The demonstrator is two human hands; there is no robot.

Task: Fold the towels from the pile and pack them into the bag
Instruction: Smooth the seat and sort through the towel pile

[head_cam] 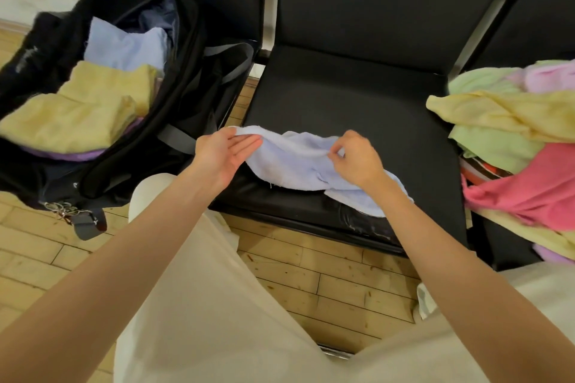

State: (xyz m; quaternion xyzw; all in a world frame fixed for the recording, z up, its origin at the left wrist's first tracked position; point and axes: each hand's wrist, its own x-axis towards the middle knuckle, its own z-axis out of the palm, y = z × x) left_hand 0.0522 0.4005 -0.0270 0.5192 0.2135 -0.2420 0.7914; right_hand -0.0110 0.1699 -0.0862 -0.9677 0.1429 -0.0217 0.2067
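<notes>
A light blue towel (295,162) lies crumpled on the front of a black chair seat (342,102). My left hand (222,154) is at the towel's left end, fingers straight beneath the lifted edge, thumb over it. My right hand (354,157) pinches a fold near the towel's middle. On the left stands an open black bag (193,78) holding folded yellow (84,106), light blue (124,47) and purple towels. The pile of towels (513,134), green, yellow, pink and lilac, sits on the chair to the right.
The chair backs rise behind the seats. A grey bag strap with a metal clip (77,216) hangs toward the wooden floor (326,283). My legs in light trousers (202,305) fill the lower view, close to the seat's front edge.
</notes>
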